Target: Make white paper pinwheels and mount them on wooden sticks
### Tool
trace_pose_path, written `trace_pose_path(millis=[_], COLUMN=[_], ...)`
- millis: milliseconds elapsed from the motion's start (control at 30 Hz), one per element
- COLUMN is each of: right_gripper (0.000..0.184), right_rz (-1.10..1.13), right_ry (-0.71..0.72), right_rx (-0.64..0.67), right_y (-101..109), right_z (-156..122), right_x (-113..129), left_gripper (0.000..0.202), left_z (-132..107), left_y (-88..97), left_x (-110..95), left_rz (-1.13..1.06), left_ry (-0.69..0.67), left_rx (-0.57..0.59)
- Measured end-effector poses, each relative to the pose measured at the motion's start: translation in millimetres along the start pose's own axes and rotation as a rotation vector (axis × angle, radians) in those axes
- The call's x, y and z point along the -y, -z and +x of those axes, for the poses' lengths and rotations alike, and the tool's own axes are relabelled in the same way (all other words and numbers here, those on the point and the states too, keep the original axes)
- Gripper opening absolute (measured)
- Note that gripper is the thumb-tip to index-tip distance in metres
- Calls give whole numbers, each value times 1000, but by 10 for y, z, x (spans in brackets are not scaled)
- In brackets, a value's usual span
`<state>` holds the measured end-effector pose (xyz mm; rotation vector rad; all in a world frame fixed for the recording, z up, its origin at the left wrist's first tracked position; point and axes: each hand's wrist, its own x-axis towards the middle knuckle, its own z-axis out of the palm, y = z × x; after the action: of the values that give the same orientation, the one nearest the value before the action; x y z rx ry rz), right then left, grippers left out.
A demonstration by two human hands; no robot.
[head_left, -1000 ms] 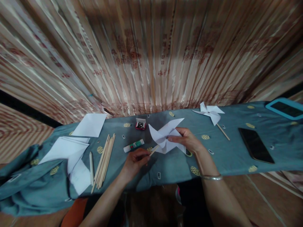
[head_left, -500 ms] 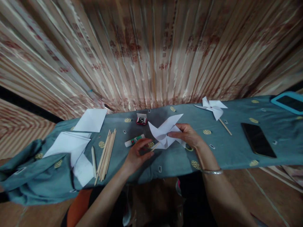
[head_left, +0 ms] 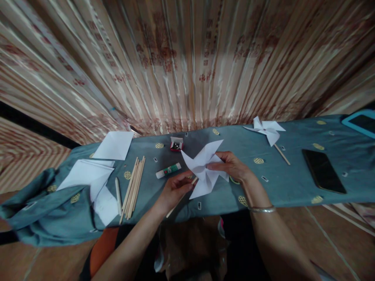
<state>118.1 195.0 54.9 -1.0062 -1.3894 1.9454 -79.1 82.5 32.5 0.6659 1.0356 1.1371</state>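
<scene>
My right hand [head_left: 230, 166] pinches a white paper pinwheel [head_left: 202, 169] at its middle, thumb on the front and fingers behind the paper. My left hand [head_left: 177, 189] is closed on a thin wooden stick [head_left: 174, 207], which runs from the pinwheel's underside down toward the table's near edge. The stick's upper end is hidden behind the paper. Just beyond my left hand lies a glue stick [head_left: 168, 170] with a green label. A small open red box [head_left: 176, 144] of shiny pins stands behind it.
At the left lie several wooden sticks [head_left: 133, 189], a white pen-like rod [head_left: 118, 195] and white paper sheets [head_left: 113, 145]. A second pinwheel [head_left: 266, 130] on a stick, a black phone [head_left: 324, 171] and a blue-framed device [head_left: 360, 123] lie at the right. A curtain [head_left: 187, 70] hangs behind the table.
My left hand has moved right and closed on the stick, whose lower part now shows below the hand. The pinwheel has turned slightly in my right hand.
</scene>
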Motion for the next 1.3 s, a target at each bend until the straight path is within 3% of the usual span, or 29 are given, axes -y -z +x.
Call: trace_pose_path(millis=[300, 567, 867, 1300], right_gripper=[27, 27, 25, 27], right_rz=[41, 58, 115, 199], right_ry=[-14, -35, 13, 98], right_rx=[1, -21, -32, -57], right_y=[-20, -83, -158, -293], right_z=[-3, 45, 58, 78], right_x=[3, 15, 7, 17], left_gripper=[53, 49, 47, 40], left_z=[-58, -32, -26, 0], left_y=[-108, -107, -160, -133], left_x=[-37, 22, 18, 9], left_rz=[-182, -101, -54, -11], left_ry=[133, 65, 0, -44], left_rx=[17, -24, -111, -138])
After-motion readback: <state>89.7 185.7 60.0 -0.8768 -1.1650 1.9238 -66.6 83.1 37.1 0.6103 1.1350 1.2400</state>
